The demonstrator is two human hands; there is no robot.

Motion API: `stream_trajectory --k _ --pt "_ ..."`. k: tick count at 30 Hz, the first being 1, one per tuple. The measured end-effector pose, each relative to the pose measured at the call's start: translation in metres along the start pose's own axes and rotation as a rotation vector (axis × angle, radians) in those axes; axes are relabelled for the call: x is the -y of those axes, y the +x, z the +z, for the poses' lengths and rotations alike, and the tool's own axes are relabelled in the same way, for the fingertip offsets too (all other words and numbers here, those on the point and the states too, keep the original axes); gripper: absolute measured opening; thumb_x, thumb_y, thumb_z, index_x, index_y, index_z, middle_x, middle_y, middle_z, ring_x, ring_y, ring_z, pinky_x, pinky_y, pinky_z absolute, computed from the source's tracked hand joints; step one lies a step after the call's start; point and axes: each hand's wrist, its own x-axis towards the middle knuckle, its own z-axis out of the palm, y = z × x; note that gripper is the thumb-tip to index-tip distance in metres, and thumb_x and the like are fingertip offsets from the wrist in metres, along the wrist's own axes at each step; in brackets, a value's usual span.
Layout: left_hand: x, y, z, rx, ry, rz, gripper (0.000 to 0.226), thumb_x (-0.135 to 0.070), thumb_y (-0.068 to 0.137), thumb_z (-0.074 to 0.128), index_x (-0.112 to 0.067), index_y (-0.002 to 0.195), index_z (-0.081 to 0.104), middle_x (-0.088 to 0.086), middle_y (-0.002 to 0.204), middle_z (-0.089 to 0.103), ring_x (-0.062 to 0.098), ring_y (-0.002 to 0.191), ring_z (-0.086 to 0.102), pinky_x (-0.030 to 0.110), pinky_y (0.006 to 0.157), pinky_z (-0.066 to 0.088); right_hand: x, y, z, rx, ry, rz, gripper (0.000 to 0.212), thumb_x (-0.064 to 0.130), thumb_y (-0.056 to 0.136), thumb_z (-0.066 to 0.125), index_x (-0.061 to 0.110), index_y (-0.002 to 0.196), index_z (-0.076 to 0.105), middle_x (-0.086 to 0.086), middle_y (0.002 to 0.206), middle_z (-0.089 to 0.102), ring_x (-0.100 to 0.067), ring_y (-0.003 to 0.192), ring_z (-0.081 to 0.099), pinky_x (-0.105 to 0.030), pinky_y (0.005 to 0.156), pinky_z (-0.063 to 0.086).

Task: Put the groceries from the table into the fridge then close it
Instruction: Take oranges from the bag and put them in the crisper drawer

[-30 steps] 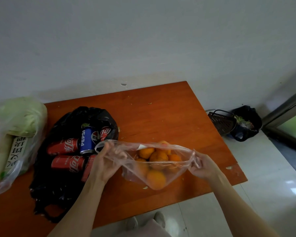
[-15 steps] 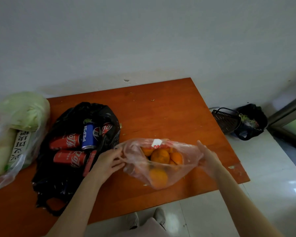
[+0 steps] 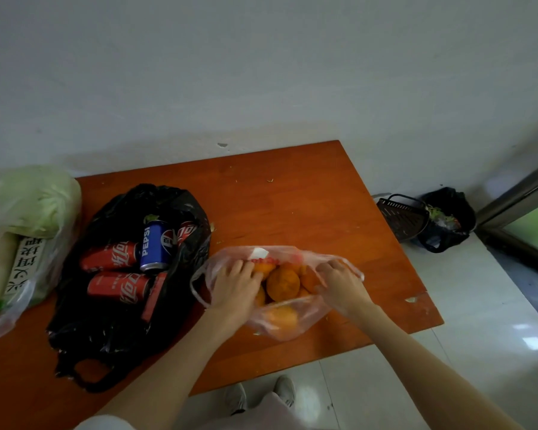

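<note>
Orange surface (image 3: 292,197) against white wall; thin clear bag (image 3: 292,324) of oranges (image 3: 282,283) near front edge, left hand (image 3: 235,288) and right hand (image 3: 342,282) gripping fruit inside: loose mouth likely lets oranges roll off.

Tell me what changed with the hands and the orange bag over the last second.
Both hands let go of the clear plastic bag's edges and moved inward: the left hand and right hand now reach in onto the oranges. The black bag of cans and bagged cabbage stayed put.
</note>
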Motion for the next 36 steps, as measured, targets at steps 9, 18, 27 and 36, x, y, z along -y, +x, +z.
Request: stream_trajectory --k 9,18,27,36 --pt "0.032 -0.017 0.009 0.280 0.006 0.026 0.105 -0.053 0.081 0.059 -0.015 0.147 -0.014 0.010 0.157 -0.010 0.027 0.144 -0.008 0.044 0.117 -0.002 0.008 -0.001 0.008 0.225 -0.056 0.014 0.111 0.046 0.065 0.078 0.031 0.145 0.002 -0.008 0.147 0.017 -0.032 0.136 0.023 -0.048 0.098 0.044" --pt "0.025 -0.012 0.016 -0.248 -0.139 0.186 0.023 -0.023 0.069 0.078 -0.015 0.090 0.071 0.003 0.088 0.070 0.020 0.085 0.067 0.034 0.075 0.055 0.042 -0.001 0.001 -0.044 -0.153 -0.197 0.052 0.044 0.087 0.056 0.023 0.133 0.045 -0.001 0.141 0.044 -0.022 0.130 0.039 -0.040 0.110 0.031" --pt "0.005 -0.001 0.050 0.015 -0.085 -0.133 0.066 -0.048 0.086 0.054 -0.014 0.138 0.029 0.008 0.138 0.045 0.024 0.126 0.044 0.035 0.101 0.035 0.058 0.008 0.027 0.074 -0.162 -0.139 0.078 0.040 0.080 0.067 0.016 0.141 0.024 -0.010 0.142 0.035 -0.032 0.128 0.037 -0.040 0.104 0.033" --pt "0.006 -0.002 0.056 -0.045 -0.231 -0.170 0.064 -0.044 0.082 0.058 -0.020 0.133 0.028 0.002 0.130 0.052 0.017 0.116 0.052 0.031 0.100 0.040 0.052 0.003 0.022 0.071 -0.022 -0.166 0.075 0.029 0.080 0.068 0.014 0.140 0.025 -0.011 0.143 0.030 -0.033 0.130 0.030 -0.040 0.106 0.034"
